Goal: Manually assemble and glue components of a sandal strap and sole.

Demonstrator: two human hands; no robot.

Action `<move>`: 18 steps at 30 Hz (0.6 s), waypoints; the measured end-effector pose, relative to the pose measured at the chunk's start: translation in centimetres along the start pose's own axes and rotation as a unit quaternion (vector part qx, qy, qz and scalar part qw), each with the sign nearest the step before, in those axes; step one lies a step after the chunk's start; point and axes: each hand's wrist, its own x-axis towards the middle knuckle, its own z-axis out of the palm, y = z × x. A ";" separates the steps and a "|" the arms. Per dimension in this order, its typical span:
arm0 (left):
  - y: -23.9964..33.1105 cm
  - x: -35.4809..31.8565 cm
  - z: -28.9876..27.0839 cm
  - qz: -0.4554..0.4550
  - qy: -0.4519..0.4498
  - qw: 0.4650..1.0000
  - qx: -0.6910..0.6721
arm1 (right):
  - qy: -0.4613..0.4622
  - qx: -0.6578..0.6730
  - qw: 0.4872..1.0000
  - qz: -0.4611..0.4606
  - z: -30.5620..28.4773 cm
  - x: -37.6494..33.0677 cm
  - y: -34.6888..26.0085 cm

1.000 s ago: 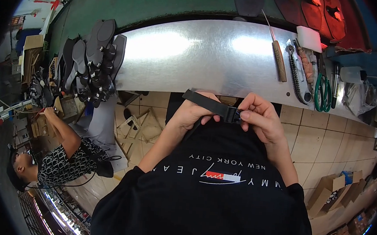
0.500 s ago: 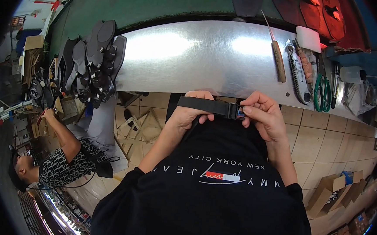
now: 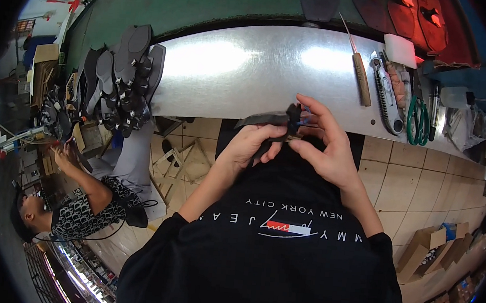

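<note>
In front of my torso, at the near edge of the metal table, I hold a black strap [image 3: 263, 119] with a dark buckle [image 3: 294, 115] at its right end. My left hand [image 3: 246, 147] is closed on the strap, its thumb lying along it. My right hand [image 3: 328, 152] curls round the buckle, index finger above and thumb below. A small blue piece [image 3: 306, 122] shows between the buckle and the right fingers. Part of the strap hangs beneath the left hand, mostly hidden against my black shirt.
Dark sandal soles [image 3: 131, 48] with straps are heaped at the table's left end. A wooden-handled awl [image 3: 361, 78], a utility knife [image 3: 386, 99] and green-handled scissors [image 3: 418, 121] lie on the right. Another person [image 3: 84, 208] works at the left. Cardboard boxes [image 3: 425, 248] stand on the tiled floor.
The buckle has turned upward and tilted, so the strap no longer lies flat toward me. My right fingers have spread from a pinch to above and below the buckle.
</note>
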 end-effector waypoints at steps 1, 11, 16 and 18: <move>-0.2 -0.1 -0.1 -0.005 0.007 0.999 0.040 | 0.007 0.020 1.000 -0.006 0.3 0.3 -0.1; 0.2 0.3 -1.2 0.058 -0.130 0.990 -0.007 | -0.025 0.016 0.998 0.050 -2.8 -0.9 0.5; 0.8 0.0 -0.4 0.079 -0.092 0.992 0.046 | -0.009 0.007 0.999 0.039 -3.1 -1.1 0.9; 0.7 -0.2 0.1 0.103 -0.065 0.990 0.063 | -0.007 -0.009 0.999 0.030 -3.1 -1.2 0.7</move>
